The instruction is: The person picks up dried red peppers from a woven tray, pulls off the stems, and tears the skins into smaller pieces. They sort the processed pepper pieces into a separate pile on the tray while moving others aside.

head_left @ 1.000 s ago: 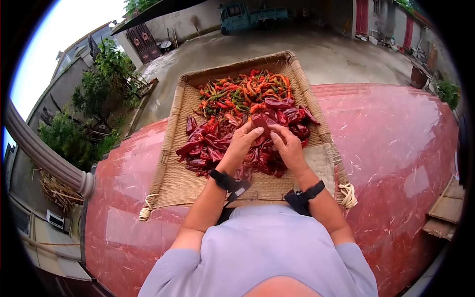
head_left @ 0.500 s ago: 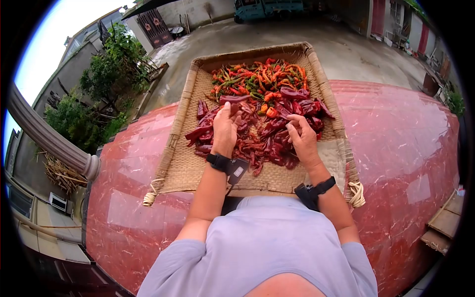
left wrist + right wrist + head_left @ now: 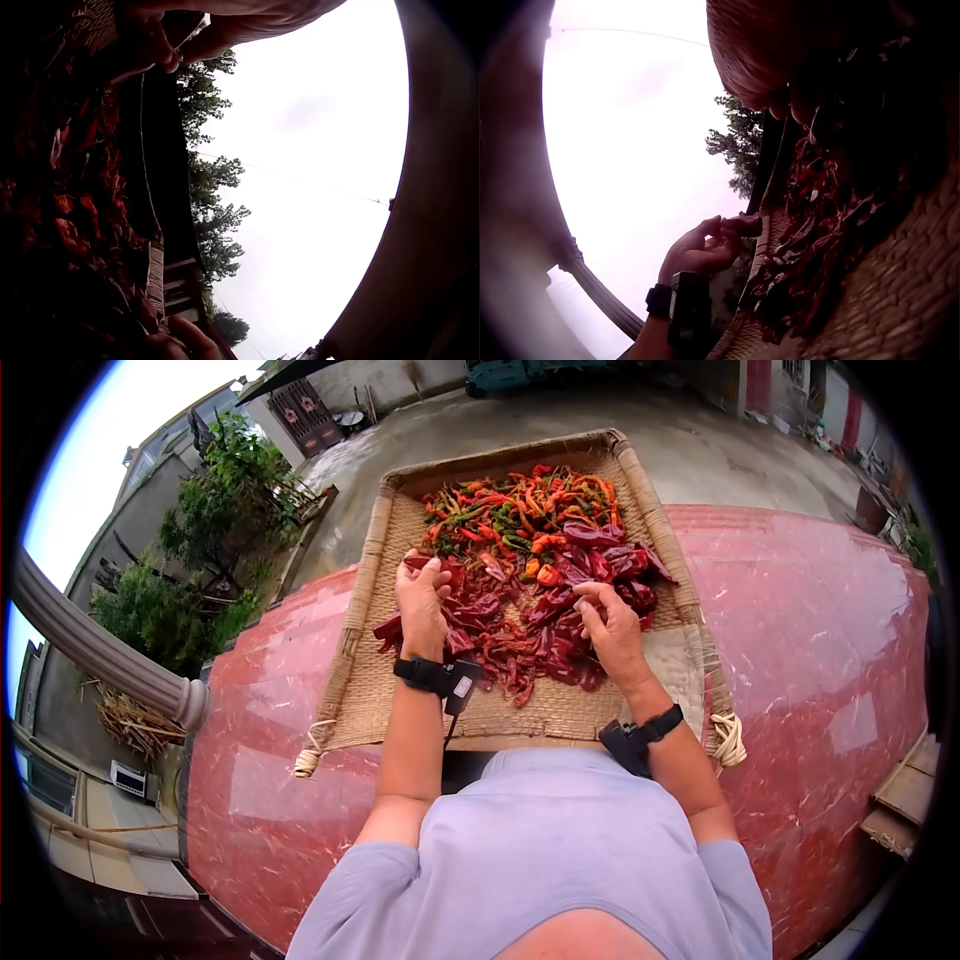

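Observation:
Over the left side of a woven tray (image 3: pixel 347 650), my left hand (image 3: pixel 422 610) pinches a dark red dried pepper (image 3: pixel 416 561) between thumb and fingers. The right wrist view shows this pepper (image 3: pixel 745 225) sticking out past the fingertips. My right hand (image 3: pixel 617 640) hovers close over the right part of a heap of wrinkled dark red peppers (image 3: pixel 500 645), its fingers loosely bent and no pepper visible in them. Smaller orange, red and green chillies (image 3: pixel 500 510) lie in the far half of the tray. One rounder orange pepper (image 3: pixel 548 575) sits between the two heaps.
A pale flat sheet (image 3: pixel 668 670) lies at the tray's right side. Polished red stone floor (image 3: pixel 810 650) surrounds the tray, with a grey column (image 3: pixel 110 635) at the left. Wooden boards (image 3: pixel 905 790) stand at the right edge, and shrubs (image 3: pixel 160 600) grow beyond the column.
Both hands were together over the heap around a pepper, then parted. My left hand has moved left with a pepper; my right hand has drawn right and stayed low over the peppers.

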### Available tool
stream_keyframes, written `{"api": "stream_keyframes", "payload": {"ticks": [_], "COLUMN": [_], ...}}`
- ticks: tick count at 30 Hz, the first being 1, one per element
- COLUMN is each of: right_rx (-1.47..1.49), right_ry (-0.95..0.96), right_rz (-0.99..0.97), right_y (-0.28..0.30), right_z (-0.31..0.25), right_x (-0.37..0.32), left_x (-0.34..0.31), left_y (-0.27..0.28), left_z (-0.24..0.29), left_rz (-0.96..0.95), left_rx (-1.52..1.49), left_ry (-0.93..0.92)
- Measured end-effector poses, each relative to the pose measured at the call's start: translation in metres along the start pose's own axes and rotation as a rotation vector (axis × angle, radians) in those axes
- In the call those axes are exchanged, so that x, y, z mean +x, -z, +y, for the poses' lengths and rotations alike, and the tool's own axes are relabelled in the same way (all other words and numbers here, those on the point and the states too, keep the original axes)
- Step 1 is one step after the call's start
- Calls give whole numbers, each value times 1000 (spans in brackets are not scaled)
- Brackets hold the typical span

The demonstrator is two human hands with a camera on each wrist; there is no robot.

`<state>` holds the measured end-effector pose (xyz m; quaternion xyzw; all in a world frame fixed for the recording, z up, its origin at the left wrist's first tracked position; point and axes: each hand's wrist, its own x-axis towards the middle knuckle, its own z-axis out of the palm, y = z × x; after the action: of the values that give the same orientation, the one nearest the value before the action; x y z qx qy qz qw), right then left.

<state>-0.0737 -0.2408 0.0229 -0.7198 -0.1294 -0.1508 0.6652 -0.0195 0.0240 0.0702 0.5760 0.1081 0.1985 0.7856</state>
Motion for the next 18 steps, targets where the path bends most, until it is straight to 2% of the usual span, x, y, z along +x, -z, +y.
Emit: {"api": "stream_keyframes", "payload": {"ticks": [2,4,6,7,8,9,10,12,15,18], "right_rx": [0,6,-6,-20,-35,-33,-32,-30,-22,-41], "right_ry": [-14,7,21,28,39,45,50,43,37,30], "right_rz": [7,22,28,30,33,46,60,69,67,30], "right_y": [0,0,0,0,1,1,0,1,1,3], "right_z": [-2,3,5,5,4,4,4,2,2,6], "right_x": [0,1,0,0,1,3,3,2,2,2], "left_x": [12,-12,-29,-34,-29,-27,-35,-13,4,16], "left_y": [-9,-31,-54,-68,-78,-89,-103,-122,-141,-147], "left_z": [-8,7,5,1,-13,-24,-20,-50,-72,-73], "left_rz": [312,190,-201,-363,-465,-514,-573,-601,-486,-613], "left_rx": [444,727,744,774,814,906,1052,1000,1199,1362], "left_ry": [-313,-562,-594,-571,-647,-834,-787,-1061,-1267,-1028]}}
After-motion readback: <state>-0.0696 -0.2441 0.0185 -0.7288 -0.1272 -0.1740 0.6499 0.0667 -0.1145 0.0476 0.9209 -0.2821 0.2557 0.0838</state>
